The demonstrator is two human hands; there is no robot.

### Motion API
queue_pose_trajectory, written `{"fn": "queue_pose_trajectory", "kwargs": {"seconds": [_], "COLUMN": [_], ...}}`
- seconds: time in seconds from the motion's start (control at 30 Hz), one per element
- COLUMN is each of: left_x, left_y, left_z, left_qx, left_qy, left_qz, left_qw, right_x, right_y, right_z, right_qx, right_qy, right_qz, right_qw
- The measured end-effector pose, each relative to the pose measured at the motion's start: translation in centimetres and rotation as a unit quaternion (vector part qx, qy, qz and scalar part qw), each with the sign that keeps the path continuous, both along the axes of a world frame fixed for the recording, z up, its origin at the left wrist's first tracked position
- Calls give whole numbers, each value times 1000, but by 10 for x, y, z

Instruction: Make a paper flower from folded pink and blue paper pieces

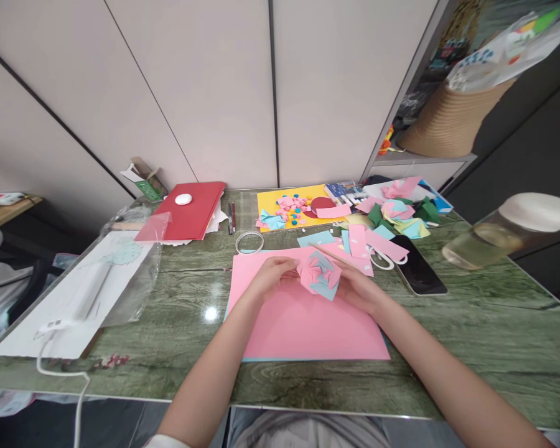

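Observation:
Between my two hands is a folded paper flower (318, 274), with pink and light blue petals. My left hand (274, 277) pinches its left edge with the fingertips. From the right, my right hand (358, 287) grips it, and the flower hides some of those fingers. Under the hands lies a large pink sheet of paper (308, 333), with a light blue sheet peeking out beneath it. A thin wooden stick (325, 251) shows just behind the flower. Close to my right hand are scissors with white handles (383, 260) and several pink paper strips (358, 239).
A black phone (417, 264) lies at right, near a clear bottle (480, 239) of yellowish liquid. Behind are a yellow sheet (267, 202) with small pink and blue pieces, and folded paper flowers (398, 210). A tape roll (249, 242), red folder (186, 218) and power strip (91, 292) are leftward.

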State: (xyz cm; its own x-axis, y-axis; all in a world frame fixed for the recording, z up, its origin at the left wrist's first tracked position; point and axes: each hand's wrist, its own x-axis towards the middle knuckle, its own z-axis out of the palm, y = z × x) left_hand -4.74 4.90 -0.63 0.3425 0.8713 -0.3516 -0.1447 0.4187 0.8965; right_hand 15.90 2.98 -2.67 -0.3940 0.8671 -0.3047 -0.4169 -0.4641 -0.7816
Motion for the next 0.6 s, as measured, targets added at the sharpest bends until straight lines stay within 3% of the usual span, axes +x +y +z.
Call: {"fn": "queue_pose_trajectory", "kwargs": {"seconds": [0.27,0.6], "left_x": [-5,-4], "left_y": [1,2], "left_z": [0,-1], "left_qx": [-9,35], "left_qy": [-7,15], "left_qz": [-24,5], "left_qw": [1000,999], "right_x": [-1,1], "right_y": [0,1], "right_z": [2,-3], "right_qx": [1,0], "right_qy": [1,-1], "right_qz": [-4,0], "right_qw": [1000,1000]}}
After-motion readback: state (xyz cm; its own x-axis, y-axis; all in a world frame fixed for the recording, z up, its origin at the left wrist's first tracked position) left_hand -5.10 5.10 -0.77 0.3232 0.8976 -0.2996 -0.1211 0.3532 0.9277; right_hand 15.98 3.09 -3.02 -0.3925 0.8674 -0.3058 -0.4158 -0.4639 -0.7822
